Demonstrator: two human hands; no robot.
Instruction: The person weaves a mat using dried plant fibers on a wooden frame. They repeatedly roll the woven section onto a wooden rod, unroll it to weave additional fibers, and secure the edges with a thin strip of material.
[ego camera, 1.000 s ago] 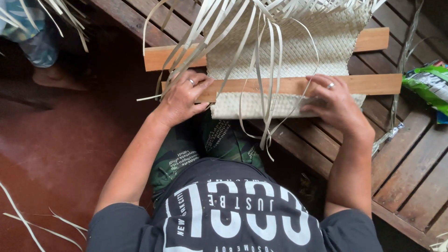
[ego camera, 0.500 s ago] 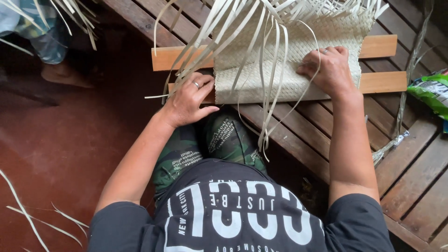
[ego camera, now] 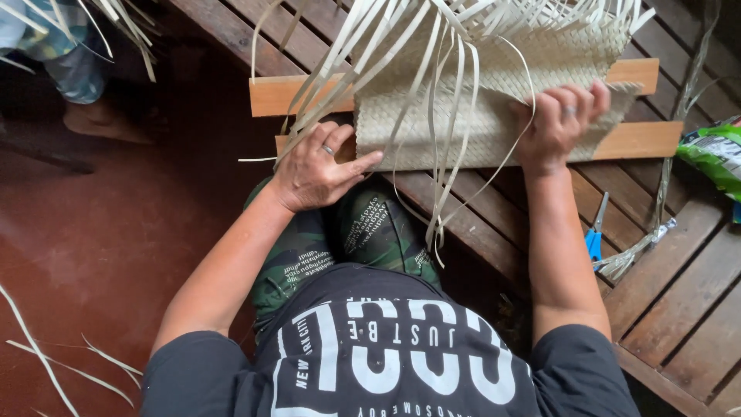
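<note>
While the person sits at the edge of a slatted wooden platform, a pale woven mat lies folded across two light wooden battens on the slats, close to that edge. Long loose strips trail from the unfinished weave, some hanging down past the near batten toward the person's lap.

Left hand: laid flat and spread, fingers extended, palm down at the mat's left end over the near batten. It presses on the weave and grasps nothing; a ring shows on one finger.

Right hand: fingers curled over the mat's right portion, gripping the folded woven edge above the near batten. A ring shows here too.

Blue-handled scissors lie on the slats just beside the right forearm, near a bundle of strips. A green packet sits at the platform's right side, well apart from both hands. Beyond the platform's edge, on the dark red floor, loose strips lie scattered. Another person's bare foot stands on that floor at upper left, apart from the work.
</note>
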